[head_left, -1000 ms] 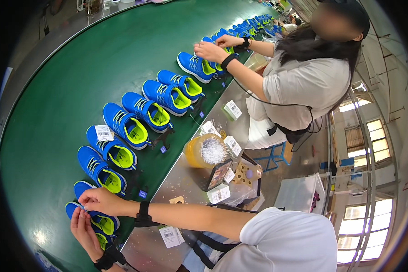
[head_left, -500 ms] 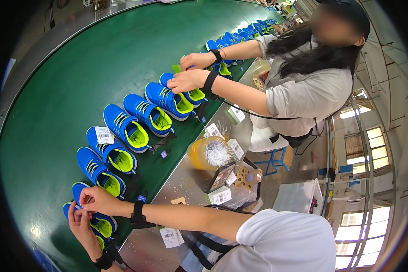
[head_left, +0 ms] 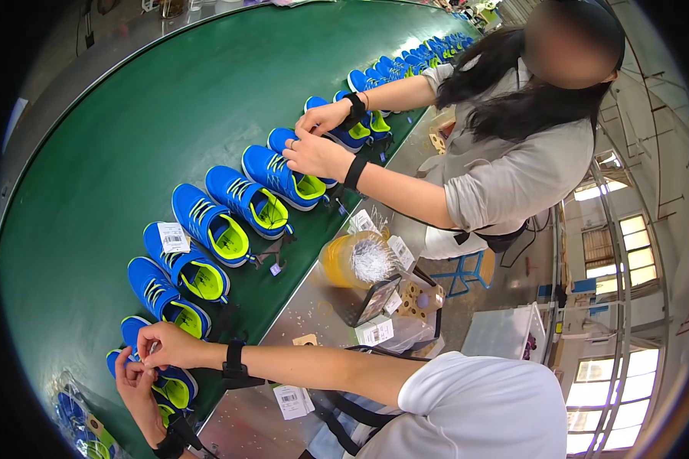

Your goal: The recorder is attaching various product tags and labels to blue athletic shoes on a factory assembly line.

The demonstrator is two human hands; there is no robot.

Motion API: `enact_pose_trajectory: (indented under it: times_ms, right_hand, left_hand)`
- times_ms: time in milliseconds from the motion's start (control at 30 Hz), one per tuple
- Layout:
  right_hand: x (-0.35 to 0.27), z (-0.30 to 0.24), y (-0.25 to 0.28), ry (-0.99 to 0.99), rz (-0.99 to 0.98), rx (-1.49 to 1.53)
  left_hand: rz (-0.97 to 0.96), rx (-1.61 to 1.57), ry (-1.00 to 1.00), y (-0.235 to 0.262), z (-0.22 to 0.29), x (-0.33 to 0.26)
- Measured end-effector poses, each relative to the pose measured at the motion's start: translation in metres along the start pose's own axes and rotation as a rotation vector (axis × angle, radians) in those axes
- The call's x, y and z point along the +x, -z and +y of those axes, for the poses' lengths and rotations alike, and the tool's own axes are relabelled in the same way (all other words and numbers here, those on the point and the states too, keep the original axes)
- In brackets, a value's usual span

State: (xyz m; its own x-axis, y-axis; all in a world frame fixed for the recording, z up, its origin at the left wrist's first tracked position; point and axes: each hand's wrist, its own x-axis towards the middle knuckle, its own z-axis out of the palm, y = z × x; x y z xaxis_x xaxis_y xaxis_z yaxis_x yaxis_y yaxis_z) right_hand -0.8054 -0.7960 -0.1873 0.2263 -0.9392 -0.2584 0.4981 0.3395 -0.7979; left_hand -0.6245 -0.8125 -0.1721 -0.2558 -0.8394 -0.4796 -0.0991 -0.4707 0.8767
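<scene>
Both of my hands meet over the blue sneakers at the near end of the row. My right hand (head_left: 168, 346) is closed in a pinch above a blue sneaker (head_left: 135, 330) with a lime-green lining. Just below it, my left hand (head_left: 135, 382) has its fingers drawn together close to the right fingertips. Something tiny and pale may be between them, too small to name. Beside my right hand lies another blue sneaker (head_left: 147, 284). A white tag (head_left: 174, 237) rests on the sneaker beyond that one.
The sneakers line a green belt (head_left: 107, 161). A co-worker's hands (head_left: 315, 153) are over shoes farther along. On the metal ledge stand a yellow tub (head_left: 341, 260) of white strands and a dark-framed phone-like object (head_left: 371, 300). Bagged shoes (head_left: 80, 417) lie at lower left.
The sneakers have shifted slightly toward the near left. Bagged shoes have come further into view at lower left. My hands stay pinched together; the co-worker's hands have drawn closer to each other.
</scene>
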Motion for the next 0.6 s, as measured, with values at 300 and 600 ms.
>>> enact_pose_trajectory:
  times_ms: [300,600]
  right_hand:
    - [-0.005,-0.005,0.005,0.05,0.052,-0.01]
    - [0.002,0.013,0.004,0.046,0.014,-0.059]
  left_hand:
    - [0.028,-0.031,-0.028,-0.012,-0.002,-0.003]
    - [0.114,0.034,0.023,-0.02,0.009,-0.009]
